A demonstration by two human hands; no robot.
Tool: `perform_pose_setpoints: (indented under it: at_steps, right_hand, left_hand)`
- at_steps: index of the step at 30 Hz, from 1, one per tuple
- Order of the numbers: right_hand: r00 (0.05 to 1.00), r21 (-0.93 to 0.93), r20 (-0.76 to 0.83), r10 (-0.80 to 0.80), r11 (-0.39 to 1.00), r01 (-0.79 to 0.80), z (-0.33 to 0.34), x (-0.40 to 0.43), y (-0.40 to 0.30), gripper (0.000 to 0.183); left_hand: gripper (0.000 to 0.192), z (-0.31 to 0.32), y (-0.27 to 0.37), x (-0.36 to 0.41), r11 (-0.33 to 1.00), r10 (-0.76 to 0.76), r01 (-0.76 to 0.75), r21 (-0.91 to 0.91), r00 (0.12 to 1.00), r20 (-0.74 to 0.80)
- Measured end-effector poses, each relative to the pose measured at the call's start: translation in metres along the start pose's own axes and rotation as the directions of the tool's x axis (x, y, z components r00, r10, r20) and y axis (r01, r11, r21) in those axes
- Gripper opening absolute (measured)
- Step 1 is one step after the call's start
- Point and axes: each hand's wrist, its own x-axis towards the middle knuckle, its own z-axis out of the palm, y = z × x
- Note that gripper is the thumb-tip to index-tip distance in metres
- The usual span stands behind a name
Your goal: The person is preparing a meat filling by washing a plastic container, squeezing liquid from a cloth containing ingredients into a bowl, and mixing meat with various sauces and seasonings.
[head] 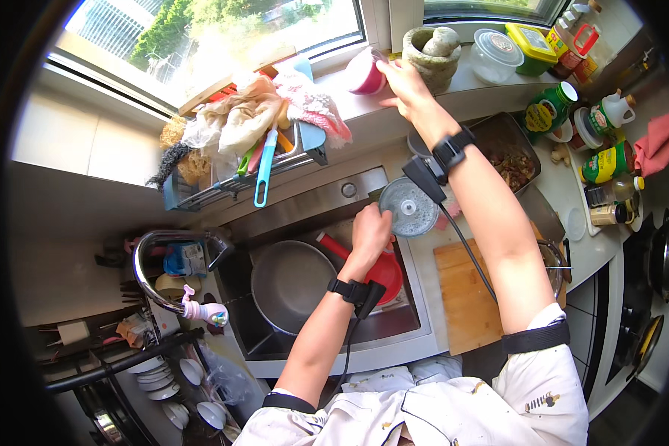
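My left hand (369, 231) grips the rim of a round transparent lid (408, 207) with a small central knob and droplets on it. The lid is at the sink's right back corner. Under this hand, a red plastic strainer or bowl (386, 277) with a handle lies in the sink, right of a large grey pan (294, 286). Up on the window sill, my right hand (406, 83) reaches to a pink-and-white tub (366, 72), its fingers at the tub's right edge. Whether they grip it is unclear.
A stone mortar (433, 58) stands right of the tub. A wire rack (240, 177) holding cloths and brushes is at the left. The chrome faucet (140, 267) arches beside the sink. A wooden cutting board (461, 295) and a metal tray of food (510, 150) lie right of it.
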Motion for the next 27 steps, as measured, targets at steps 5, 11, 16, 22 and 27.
perform_pose_setpoints:
  at_steps: [5, 11, 16, 22, 27]
  right_hand:
    - [0.96, -0.095, 0.145, -0.238, 0.963, 0.253, -0.086, -0.099, 0.061, 0.035]
    - [0.999, -0.036, 0.022, 0.036, 0.999, -0.036, -0.132, -0.17, 0.179, 0.031]
    - [0.976, -0.023, 0.068, 0.205, 0.979, -0.204, -0.127, -0.171, 0.167, 0.035]
    - [0.99, 0.059, 0.127, 0.058, 0.996, -0.066, -0.137, -0.199, 0.158, 0.043]
    - [0.976, 0.087, 0.116, 0.185, 0.977, -0.195, -0.136, -0.223, 0.151, 0.042]
  left_hand:
    - [0.023, 0.002, -0.017, 0.008, 0.998, -0.034, 0.035, -0.055, 0.999, 0.014]
    - [0.019, 0.004, -0.016, 0.013, 0.987, -0.062, 0.066, -0.144, 0.998, 0.034]
    - [0.029, 0.013, -0.008, -0.011, 0.998, 0.04, -0.038, 0.043, 0.998, -0.047]
    - [0.034, 0.024, -0.01, -0.034, 1.0, -0.003, 0.004, 0.019, 0.999, -0.044]
    - [0.032, 0.026, -0.011, -0.053, 0.998, -0.065, 0.065, -0.005, 0.998, 0.0]
